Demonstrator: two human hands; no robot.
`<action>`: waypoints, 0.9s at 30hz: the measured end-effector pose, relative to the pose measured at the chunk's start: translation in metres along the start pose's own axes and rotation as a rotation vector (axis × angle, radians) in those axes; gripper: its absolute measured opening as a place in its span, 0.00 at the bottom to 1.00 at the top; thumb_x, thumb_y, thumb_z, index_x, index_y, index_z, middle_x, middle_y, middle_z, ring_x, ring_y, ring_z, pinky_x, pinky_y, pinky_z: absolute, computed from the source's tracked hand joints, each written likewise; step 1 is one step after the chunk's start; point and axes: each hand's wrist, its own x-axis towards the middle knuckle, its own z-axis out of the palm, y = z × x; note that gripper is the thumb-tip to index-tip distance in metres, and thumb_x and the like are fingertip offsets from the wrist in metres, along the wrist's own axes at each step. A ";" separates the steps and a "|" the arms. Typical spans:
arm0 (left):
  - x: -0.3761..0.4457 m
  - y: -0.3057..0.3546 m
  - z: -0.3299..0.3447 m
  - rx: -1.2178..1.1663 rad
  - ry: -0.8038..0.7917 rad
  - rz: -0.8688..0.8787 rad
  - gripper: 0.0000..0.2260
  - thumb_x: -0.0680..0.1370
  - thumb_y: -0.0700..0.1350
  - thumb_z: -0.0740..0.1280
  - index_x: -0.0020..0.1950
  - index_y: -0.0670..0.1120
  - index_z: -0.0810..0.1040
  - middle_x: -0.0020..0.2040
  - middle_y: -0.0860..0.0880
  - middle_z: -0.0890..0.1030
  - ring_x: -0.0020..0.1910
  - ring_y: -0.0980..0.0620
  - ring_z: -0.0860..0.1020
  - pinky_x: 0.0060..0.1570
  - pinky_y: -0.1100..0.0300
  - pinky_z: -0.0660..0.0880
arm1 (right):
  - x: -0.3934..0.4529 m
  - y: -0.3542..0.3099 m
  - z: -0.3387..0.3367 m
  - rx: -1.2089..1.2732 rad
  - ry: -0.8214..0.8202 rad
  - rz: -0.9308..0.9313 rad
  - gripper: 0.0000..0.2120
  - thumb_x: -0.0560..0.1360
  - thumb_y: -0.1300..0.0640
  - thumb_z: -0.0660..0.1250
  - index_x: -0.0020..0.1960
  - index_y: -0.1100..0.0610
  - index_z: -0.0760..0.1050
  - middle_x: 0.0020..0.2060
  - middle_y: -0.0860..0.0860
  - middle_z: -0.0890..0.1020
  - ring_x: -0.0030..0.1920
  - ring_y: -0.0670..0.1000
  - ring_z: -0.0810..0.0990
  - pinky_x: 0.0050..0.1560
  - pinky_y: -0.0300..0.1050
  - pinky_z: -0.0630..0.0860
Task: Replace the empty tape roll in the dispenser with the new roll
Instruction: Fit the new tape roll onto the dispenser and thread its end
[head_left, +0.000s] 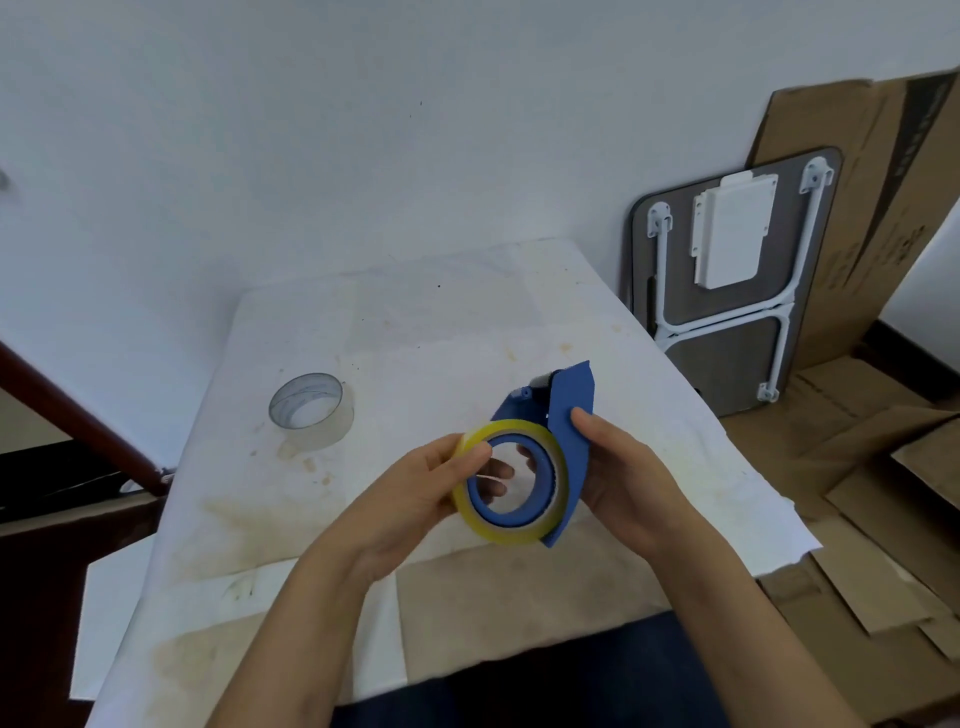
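Observation:
A blue tape dispenser (570, 410) is held above the table in front of me, its cutter end pointing away. My right hand (623, 478) grips its side plate, thumb on the blue face. A yellowish roll of tape (470, 512) sits around the dispenser's blue hub. My left hand (415, 493) pinches that roll at its left rim, fingers showing through the centre hole. A clear, nearly empty tape roll (311, 410) stands on the table to the left, apart from both hands.
The table is covered with a stained white sheet (415, 338), its front edge near my lap. A folded small table (737, 280) leans on the wall at right. Flattened cardboard (883, 467) covers the floor there. A dark wooden rail (78, 415) runs at left.

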 end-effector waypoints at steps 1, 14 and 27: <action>-0.001 0.000 0.002 -0.058 -0.032 0.004 0.16 0.74 0.55 0.70 0.55 0.47 0.84 0.47 0.46 0.86 0.45 0.50 0.82 0.52 0.56 0.81 | 0.000 -0.001 0.000 0.009 -0.033 -0.002 0.15 0.74 0.48 0.66 0.56 0.52 0.83 0.52 0.57 0.82 0.51 0.58 0.79 0.54 0.54 0.77; 0.000 -0.001 0.018 -0.171 -0.011 0.133 0.15 0.72 0.45 0.69 0.58 0.44 0.79 0.43 0.48 0.85 0.43 0.53 0.82 0.48 0.60 0.79 | 0.018 -0.010 0.012 -0.292 0.291 -0.340 0.11 0.77 0.60 0.67 0.59 0.52 0.74 0.62 0.48 0.79 0.62 0.50 0.79 0.61 0.50 0.77; -0.001 -0.006 0.019 -0.171 -0.017 0.171 0.26 0.70 0.36 0.72 0.67 0.46 0.73 0.51 0.48 0.86 0.52 0.51 0.83 0.52 0.60 0.80 | 0.018 -0.023 0.024 -1.202 0.160 -0.866 0.10 0.76 0.58 0.68 0.57 0.52 0.82 0.76 0.53 0.65 0.71 0.52 0.69 0.64 0.40 0.69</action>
